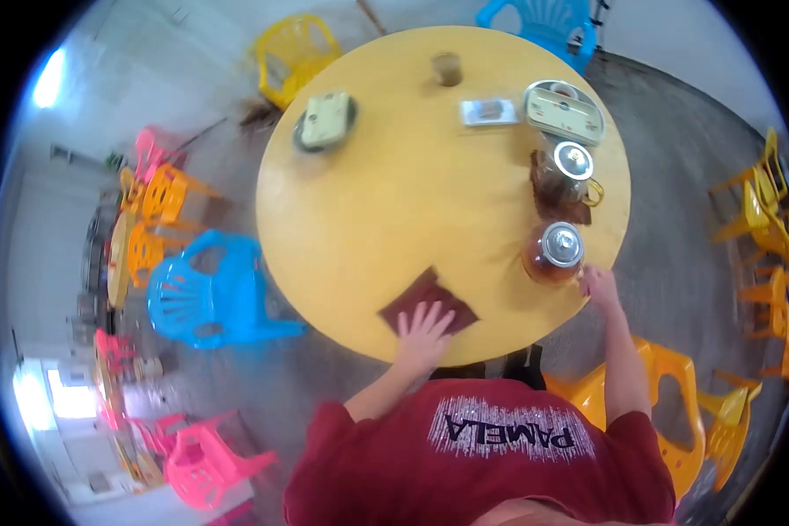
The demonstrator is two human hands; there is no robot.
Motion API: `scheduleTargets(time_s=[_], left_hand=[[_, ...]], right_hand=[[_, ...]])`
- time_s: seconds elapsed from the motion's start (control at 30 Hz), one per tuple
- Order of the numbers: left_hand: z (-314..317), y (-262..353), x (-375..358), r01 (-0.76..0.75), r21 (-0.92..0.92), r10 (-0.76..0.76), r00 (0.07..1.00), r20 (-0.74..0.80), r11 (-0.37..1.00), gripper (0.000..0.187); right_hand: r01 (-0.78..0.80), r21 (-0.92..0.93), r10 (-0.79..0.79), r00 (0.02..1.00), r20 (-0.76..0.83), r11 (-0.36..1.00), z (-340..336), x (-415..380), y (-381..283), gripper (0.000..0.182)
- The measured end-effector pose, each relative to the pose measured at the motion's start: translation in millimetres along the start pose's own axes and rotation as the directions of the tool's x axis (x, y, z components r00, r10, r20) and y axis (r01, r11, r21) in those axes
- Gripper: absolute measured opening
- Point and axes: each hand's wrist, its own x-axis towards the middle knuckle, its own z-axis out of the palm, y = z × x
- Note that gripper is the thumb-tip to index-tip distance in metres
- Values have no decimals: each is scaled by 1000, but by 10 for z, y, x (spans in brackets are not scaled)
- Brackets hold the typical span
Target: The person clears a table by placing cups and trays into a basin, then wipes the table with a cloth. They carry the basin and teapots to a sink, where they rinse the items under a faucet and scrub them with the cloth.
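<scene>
On the near edge of the round table, my left hand (425,333) lies flat with fingers spread on a dark red cloth (434,294). My right hand (598,285) is closed at the handle side of a glass pitcher (548,261) with a metal lid and reddish-brown liquid inside. The pitcher is at the table's right edge; the handle is mostly hidden by my fingers. Just beyond it, a second lidded glass pitcher (563,180) with dark contents and a yellowish handle stands on another dark red cloth (579,213).
Toward the far side of the yellow table (394,202) are a cup (447,69), a white packet (488,112), a round tray (598,133) with a box, and a dark plate (351,112) under a pale box (326,120). A blue chair (206,294) and an orange chair (685,403) flank the table.
</scene>
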Motion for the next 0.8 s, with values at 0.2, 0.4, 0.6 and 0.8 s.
scheduleTargets(time_s=[0.2, 0.4, 0.6, 0.8], left_hand=[[266, -211, -504, 622, -245, -666, 723, -184, 744, 54], [311, -210, -457, 655, -196, -682, 714, -156, 730, 57], [319, -194, -415, 631, -139, -646, 747, -158, 763, 60], [210, -120, -238, 471, -56, -472, 882, -1, 880, 56]], right_hand=[[-19, 380, -7, 998, 67, 925, 441, -186, -188, 36], [-66, 444, -65, 960, 273, 893, 1568, 37, -885, 30], [-172, 507, -132, 851, 509, 845, 2929, 219, -1331, 30], [-35, 108, -19, 887, 462, 994, 3827, 247, -1476, 48]])
